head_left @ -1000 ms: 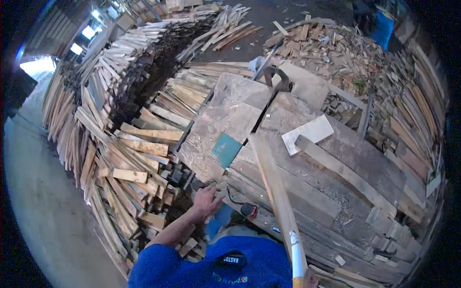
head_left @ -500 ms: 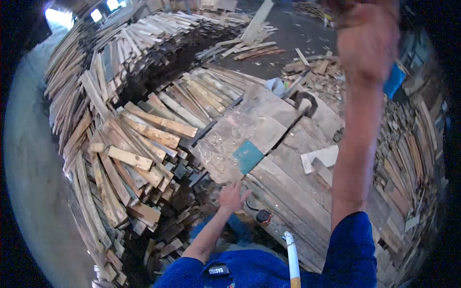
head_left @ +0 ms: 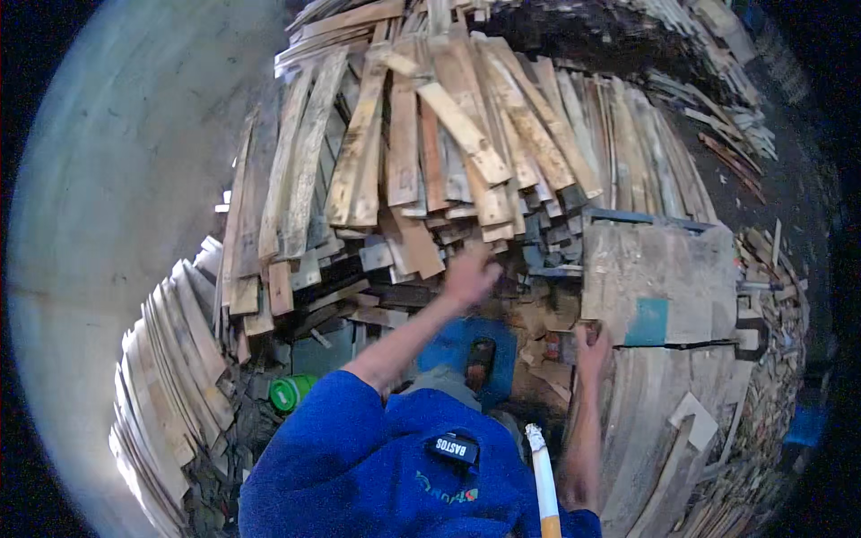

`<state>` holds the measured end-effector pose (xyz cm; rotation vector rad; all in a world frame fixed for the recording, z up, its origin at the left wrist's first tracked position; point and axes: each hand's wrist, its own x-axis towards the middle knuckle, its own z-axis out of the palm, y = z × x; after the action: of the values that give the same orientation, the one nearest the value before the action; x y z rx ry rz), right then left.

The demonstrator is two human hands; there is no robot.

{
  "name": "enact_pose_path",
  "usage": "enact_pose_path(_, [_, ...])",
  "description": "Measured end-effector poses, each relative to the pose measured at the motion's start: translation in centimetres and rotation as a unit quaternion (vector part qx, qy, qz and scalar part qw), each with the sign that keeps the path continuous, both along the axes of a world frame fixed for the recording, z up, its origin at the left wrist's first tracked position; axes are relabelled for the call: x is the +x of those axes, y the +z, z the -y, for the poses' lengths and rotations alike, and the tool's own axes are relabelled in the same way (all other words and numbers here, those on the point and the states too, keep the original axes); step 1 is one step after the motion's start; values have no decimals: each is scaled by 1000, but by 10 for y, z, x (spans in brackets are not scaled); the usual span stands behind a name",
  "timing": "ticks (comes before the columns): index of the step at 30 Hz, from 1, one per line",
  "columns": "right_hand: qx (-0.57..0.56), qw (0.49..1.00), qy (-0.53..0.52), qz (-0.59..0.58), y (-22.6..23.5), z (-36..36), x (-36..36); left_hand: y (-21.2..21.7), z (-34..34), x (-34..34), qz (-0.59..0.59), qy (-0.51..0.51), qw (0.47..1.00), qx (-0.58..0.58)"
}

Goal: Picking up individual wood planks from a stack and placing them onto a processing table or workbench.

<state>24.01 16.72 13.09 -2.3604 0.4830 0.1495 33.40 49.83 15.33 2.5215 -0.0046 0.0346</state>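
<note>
My left hand [head_left: 471,276] reaches forward with nothing in it, fingers apart and slightly blurred. It is just below the near ends of a stack of wooden planks [head_left: 462,130]; whether it touches one I cannot tell. A pale knotty plank [head_left: 462,132] lies slantwise on top of that stack. My right hand [head_left: 592,348] rests at the left edge of a dusty work table [head_left: 659,260], its thumb and fingers apart. Beside it, a teal patch [head_left: 647,321] shows on the table top. A lit cigarette [head_left: 543,475] sticks up at the lower edge.
More planks [head_left: 175,377] are piled at the left, near a green round container [head_left: 289,392]. Boards [head_left: 650,430] cover the near part of the table, with a white offcut [head_left: 695,420] on them. Scrap wood [head_left: 778,296] lies beyond the table at right. A pale wall [head_left: 134,179] stands at far left.
The view has turned left toward the plank stack. My right hand has come down from high at the right to the table edge. My left hand has moved from the table corner to the plank ends.
</note>
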Motion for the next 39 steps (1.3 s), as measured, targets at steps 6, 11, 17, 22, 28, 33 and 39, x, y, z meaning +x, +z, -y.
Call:
enact_pose_path(6, [-94, 994, -59, 4, 8, -24, -1, 16, -223, 59, -93, 264, 928, 246])
enact_pose_path(11, [-103, 991, -77, -37, -12, -16, -4, -8, -329, 76, -29, 261, 924, 279])
enact_pose_path(17, [-231, 968, -75, 67, -26, -21, -6, 5, -344, 108, -139, 295, 894, 307])
enact_pose_path(22, [-235, 967, -64, 76, -22, -23, -4, 15, -350, 127, -196, 254, 879, 353])
enact_pose_path(28, [-225, 965, -64, 118, -23, -24, -6, 45, -338, 120, -204, 249, 910, 263])
enact_pose_path(33, [-224, 962, -82, 135, -36, -20, -6, 17, -308, 117, -177, 311, 905, 230])
enact_pose_path(39, [-230, 966, -66, 96, -26, -26, -2, -13, -259, 105, -233, 240, 884, 325])
